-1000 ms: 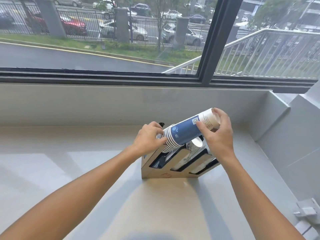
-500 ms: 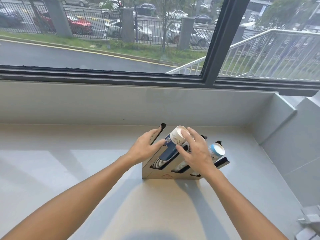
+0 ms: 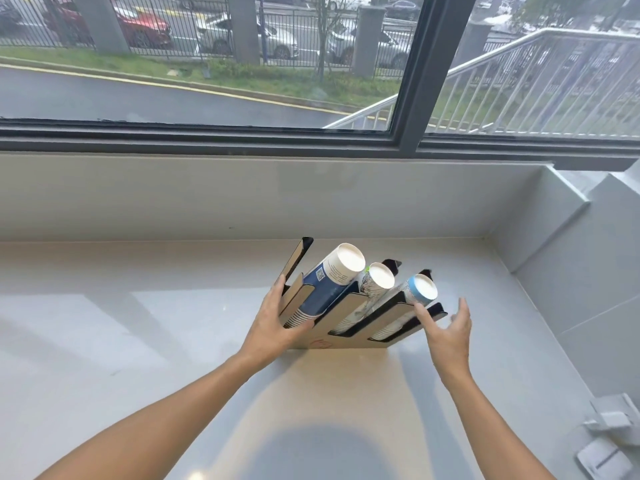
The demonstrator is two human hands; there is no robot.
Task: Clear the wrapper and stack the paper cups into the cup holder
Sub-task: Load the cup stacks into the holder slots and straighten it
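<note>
A slanted cup holder (image 3: 349, 336) stands on the pale counter, with three slots filled. A blue and white stack of paper cups (image 3: 329, 282) lies in the left slot, a patterned stack (image 3: 375, 284) in the middle, and a light blue one (image 3: 417, 292) on the right. My left hand (image 3: 277, 320) rests spread against the holder's left front, fingers touching the panel beside the blue stack. My right hand (image 3: 450, 327) hovers open just right of the holder, holding nothing. No wrapper is in sight.
A low wall and a big window (image 3: 311, 64) run behind the counter (image 3: 138, 341). A grey side wall (image 3: 588, 271) closes the right. White plastic pieces (image 3: 609, 438) lie at the lower right corner.
The blue stack went from held above the holder into the left slot. My right hand let go of it and moved to the holder's right side; my left hand slid to the holder's front.
</note>
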